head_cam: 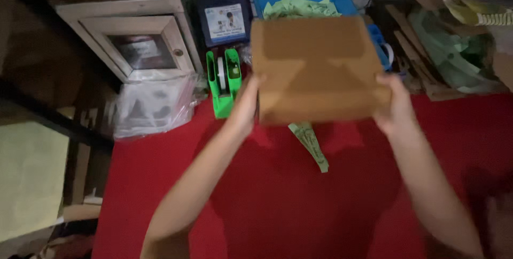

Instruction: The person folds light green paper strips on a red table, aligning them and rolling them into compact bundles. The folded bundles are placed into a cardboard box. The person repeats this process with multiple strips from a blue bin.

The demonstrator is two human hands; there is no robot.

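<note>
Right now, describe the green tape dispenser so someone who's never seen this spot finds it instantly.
Start at the red floor covering and go to its far edge by the wall. There, between the clear plastic bag and the brown cardboard box held up in both hands, stands the tape dispenser, just beside the left hand. It is the only bright green, upright plastic thing there, with a tape roll in it.

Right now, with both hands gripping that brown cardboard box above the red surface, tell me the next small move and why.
Probably lower the brown cardboard box straight down onto the bare red surface. The left hand and right hand clamp its two sides in mid-air, and a green paper strip lies just below, so set it slightly nearer to avoid it.
</note>
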